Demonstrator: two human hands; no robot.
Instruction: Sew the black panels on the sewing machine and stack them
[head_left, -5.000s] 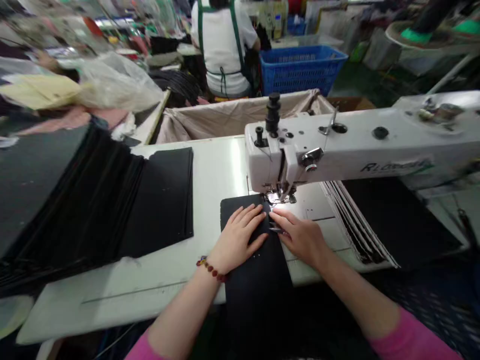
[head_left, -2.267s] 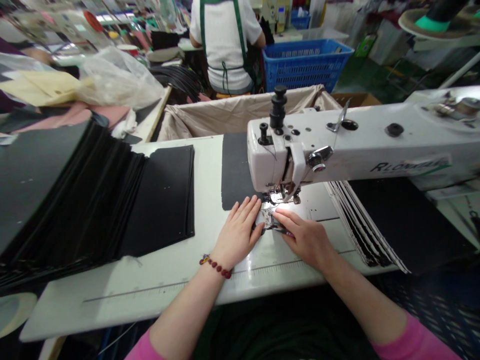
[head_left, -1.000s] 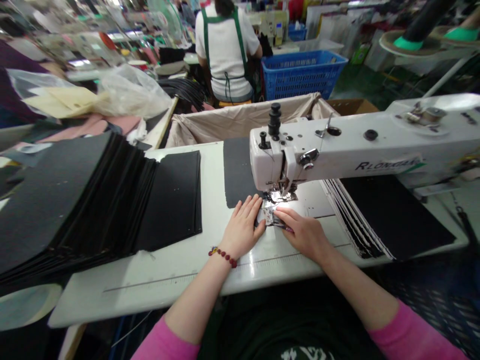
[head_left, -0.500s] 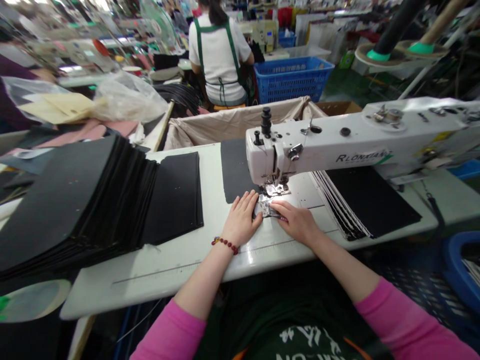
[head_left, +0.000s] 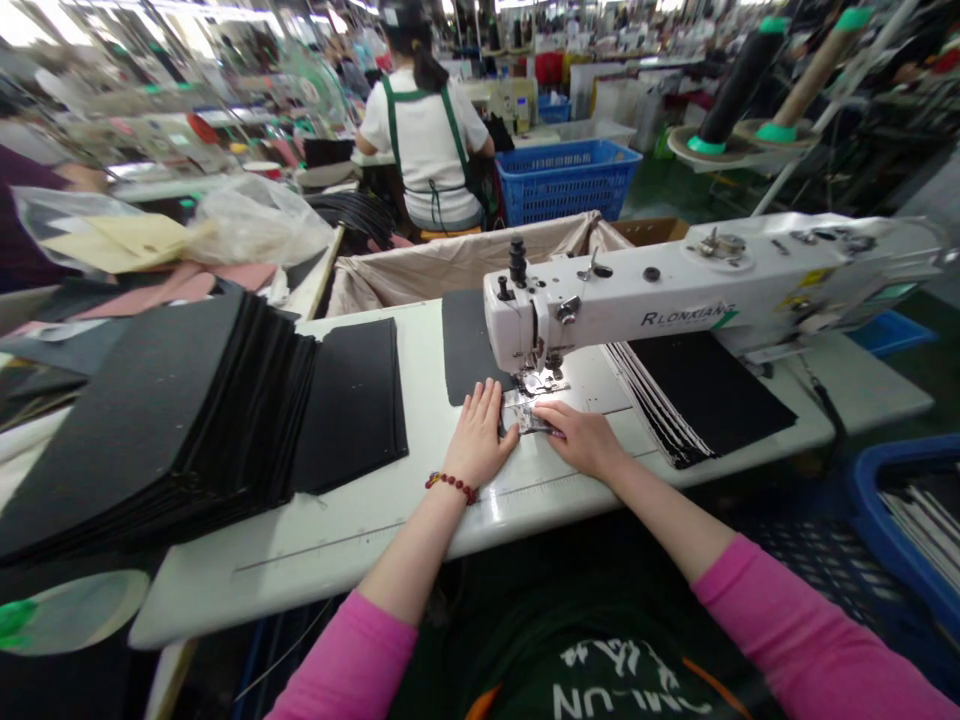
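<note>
My left hand (head_left: 480,437) lies flat and open on the white table (head_left: 337,530), fingertips at the near edge of a black piece (head_left: 465,345) lying behind the presser foot. My right hand (head_left: 581,438) rests just right of it, fingers curled over a small metal tool (head_left: 534,426) whose tip points at the lit needle plate. Both hands sit directly in front of the white sewing machine head (head_left: 525,310). A red bead bracelet is on my left wrist.
A fanned stack of black pieces (head_left: 187,400) covers the table's left side. Another stack (head_left: 697,385) lies under the machine arm. Behind the table are a cloth-lined bin (head_left: 450,265), a blue basket (head_left: 562,180) and a seated person (head_left: 424,140). A blue bin (head_left: 900,500) stands at right.
The black piece under my hands five seconds ago has passed beneath the foot to the far side. My hands have stayed at the needle plate since. The view has pulled back.
</note>
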